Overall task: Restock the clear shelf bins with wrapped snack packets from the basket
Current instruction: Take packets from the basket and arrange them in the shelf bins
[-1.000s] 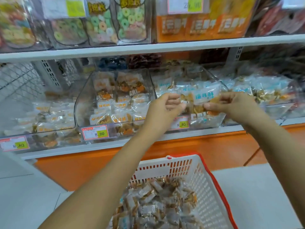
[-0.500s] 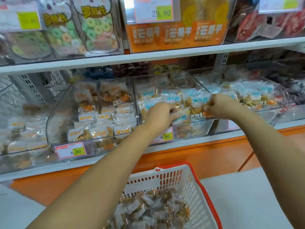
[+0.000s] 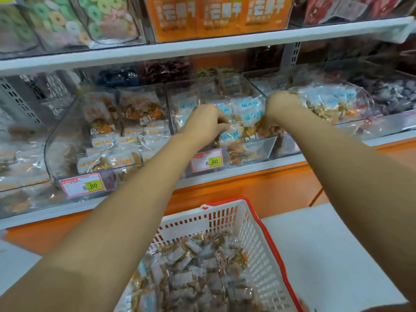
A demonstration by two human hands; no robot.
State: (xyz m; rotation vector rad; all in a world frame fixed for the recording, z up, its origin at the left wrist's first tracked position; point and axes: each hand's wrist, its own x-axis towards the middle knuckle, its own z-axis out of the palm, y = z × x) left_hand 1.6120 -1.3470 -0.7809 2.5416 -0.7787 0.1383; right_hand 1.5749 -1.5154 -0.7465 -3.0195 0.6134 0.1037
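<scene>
The left hand [image 3: 206, 123] is reaching into the middle clear bin [image 3: 261, 149] on the far shelf, its fingers curling round a blue-labelled packet [image 3: 230, 136] lying on the pile at the bin's front. The right hand [image 3: 280, 105] is digging into the same bin's right side, its fingers hidden among packets; I cannot tell whether it is gripping one. The red-rimmed basket [image 3: 254, 233] is sitting near, below the arms, holding more wrapped packets [image 3: 193, 273].

The left hand [image 3: 206, 123] and right hand [image 3: 281, 105] bury their fingers among packets [image 3: 249, 109] in the middle bin [image 3: 263, 147]; grip unclear. Below it, the basket [image 3: 254, 242] is cut off.
</scene>
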